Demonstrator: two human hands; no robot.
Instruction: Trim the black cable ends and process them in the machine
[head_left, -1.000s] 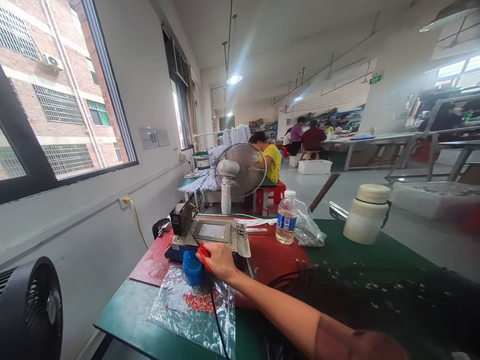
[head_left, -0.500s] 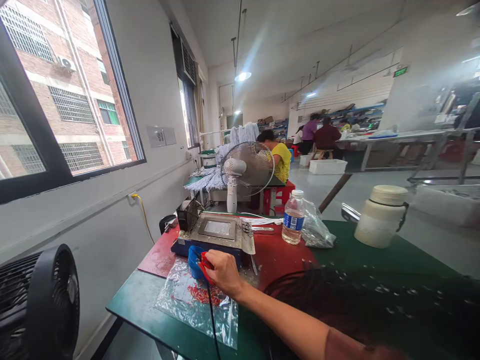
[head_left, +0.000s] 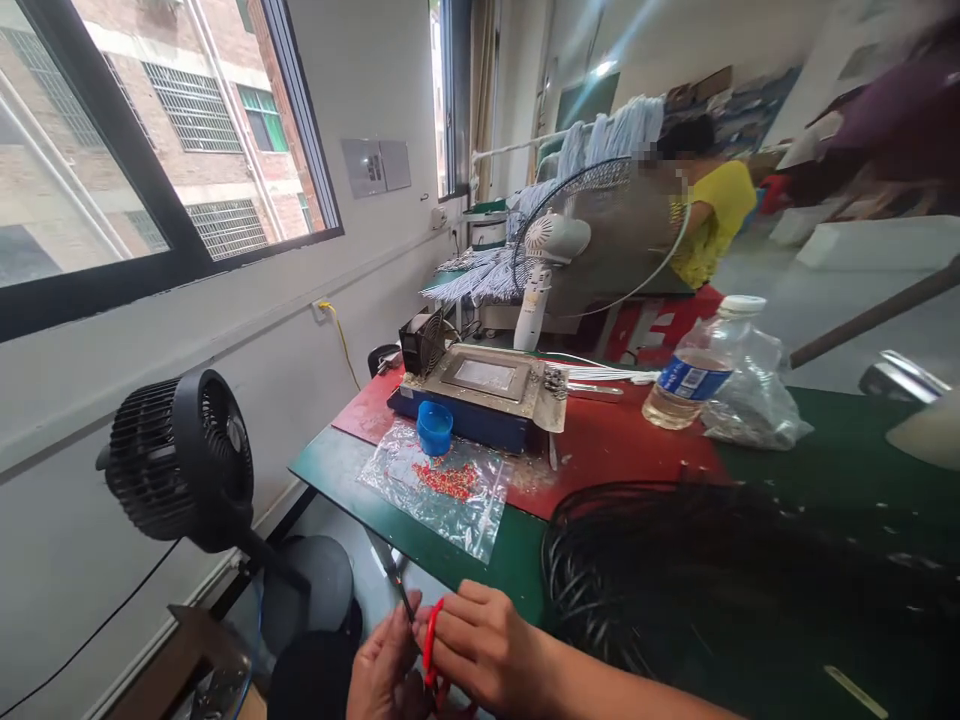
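Note:
Low in front of the table edge, my left hand (head_left: 386, 660) pinches a thin black cable (head_left: 406, 598) whose stripped-looking tip points up and away. Beside it, fingertips almost meeting, my right hand (head_left: 480, 645) is curled around red-handled scissors (head_left: 430, 640); their blades are hidden. Beyond the hands, a clear plastic bag (head_left: 450, 525) lies flat on the table with small red and yellowish pieces (head_left: 448, 480) scattered on it. A blue cup (head_left: 435, 428) stands at the bag's far edge, close to a solder pot (head_left: 480, 400) with a pale square bath.
Black cables (head_left: 600, 560) lie bundled on the right of the green table (head_left: 330, 470). A water bottle (head_left: 686, 370) and a plastic bag of parts (head_left: 757, 400) stand behind them. A black fan (head_left: 187, 460) is at left, a white fan (head_left: 559, 240) behind the table. A person in yellow (head_left: 716, 220) sits beyond.
My right hand has drawn back from the blue cup to below the table edge, bringing the scissors. My left hand has come into view holding the black cable. The view has tilted down.

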